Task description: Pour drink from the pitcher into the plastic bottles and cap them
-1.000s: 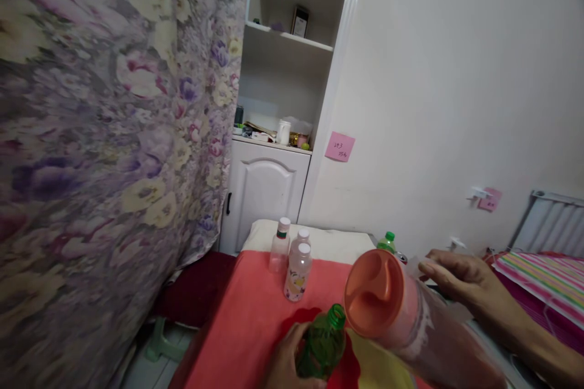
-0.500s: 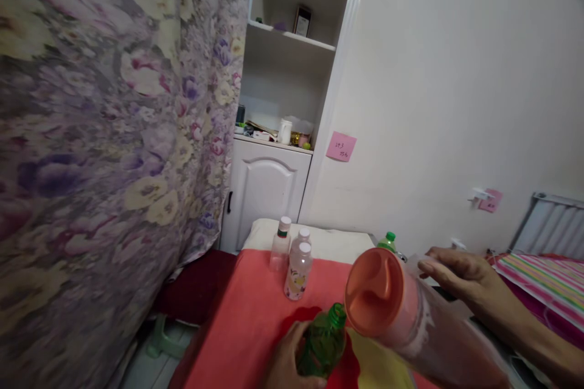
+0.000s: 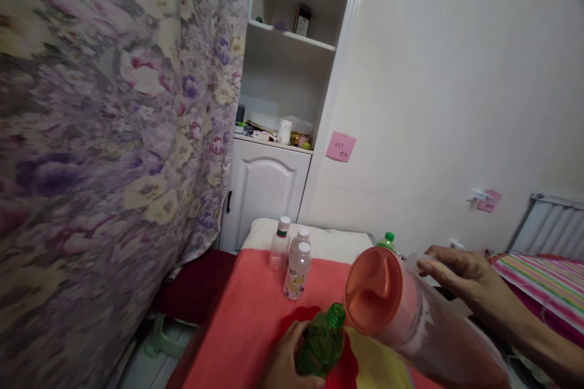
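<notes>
Small room. Floral curtain (image 3: pixel 114 134) fills the left; white cupboard (image 3: pixel 264 188) with open shelves behind it; pale wall with a pink sticky note (image 3: pixel 340 146); radiator (image 3: pixel 547 225) and striped cloth (image 3: pixel 542 279) at far right.

Surface (image 3: pixel 246 322) covered in coral-red cloth, running away from the camera.

Left hand (image 3: pixel 285 361) at the bottom edge, clenched round the lower body of a green bottle (image 3: pixel 322 343). Bottle uncapped, leaning slightly right, mouth up. It is over a darker red mat (image 3: pixel 296 319).

Right hand (image 3: pixel 460 273) grasps a clear jug (image 3: pixel 410 322), fingers laid long over its upper side; thumb out of sight. Jug raised and tipped steeply to the left, its orange lid (image 3: pixel 374 289) facing the camera. Lower lip of the lid just beside the green bottle's mouth, about level with it; whether they touch I cannot tell. No liquid seen passing.

A yellow sheet (image 3: pixel 378 364) lies under the jug, right of the mat.

Far end of the surface: three small white-capped bottles (image 3: pixel 297 270) standing close together, well apart from the hands. A green-capped bottle (image 3: pixel 387 241) shows just behind the lid's top edge.
</notes>
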The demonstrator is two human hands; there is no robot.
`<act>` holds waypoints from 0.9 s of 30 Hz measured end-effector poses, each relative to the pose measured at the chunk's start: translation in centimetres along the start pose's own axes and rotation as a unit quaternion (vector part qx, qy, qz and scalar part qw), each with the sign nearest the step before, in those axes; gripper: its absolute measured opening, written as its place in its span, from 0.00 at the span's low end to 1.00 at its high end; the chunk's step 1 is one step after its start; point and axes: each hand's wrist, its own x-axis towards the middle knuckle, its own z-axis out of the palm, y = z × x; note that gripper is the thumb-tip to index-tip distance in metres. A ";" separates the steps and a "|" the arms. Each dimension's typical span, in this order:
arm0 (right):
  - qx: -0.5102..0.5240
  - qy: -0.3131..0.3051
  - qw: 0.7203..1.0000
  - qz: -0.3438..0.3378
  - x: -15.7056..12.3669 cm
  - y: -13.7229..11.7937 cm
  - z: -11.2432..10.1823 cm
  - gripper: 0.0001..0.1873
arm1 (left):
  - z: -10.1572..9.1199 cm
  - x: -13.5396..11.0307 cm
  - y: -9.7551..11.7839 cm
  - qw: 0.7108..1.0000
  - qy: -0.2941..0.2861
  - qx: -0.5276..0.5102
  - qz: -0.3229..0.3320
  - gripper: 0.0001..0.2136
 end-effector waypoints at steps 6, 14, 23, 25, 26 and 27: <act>-0.008 0.001 1.000 -0.009 0.2 0.0 -0.2 0.21 | 0.0 -0.2 0.6 1.000 -0.004 -0.014 0.007 0.36; -0.012 0.005 1.000 -0.020 0.2 -0.3 -0.3 0.21 | 0.0 -0.4 1.3 1.000 0.006 -0.014 0.008 0.35; -0.032 0.003 0.999 -0.022 0.2 -0.6 -0.7 0.21 | -0.1 -0.5 1.7 1.000 -0.001 -0.023 -0.001 0.35; -0.027 0.002 0.999 -0.017 0.2 -0.7 -0.7 0.20 | -0.2 -0.6 1.8 1.000 -0.002 -0.030 0.006 0.34; -0.030 -0.001 0.999 -0.016 0.2 -0.7 -0.7 0.20 | -0.2 -0.6 1.8 0.999 -0.002 -0.033 0.011 0.34; -0.034 -0.004 0.999 -0.016 0.2 -0.7 -0.8 0.21 | -0.2 -0.6 1.8 0.999 -0.003 -0.034 0.014 0.34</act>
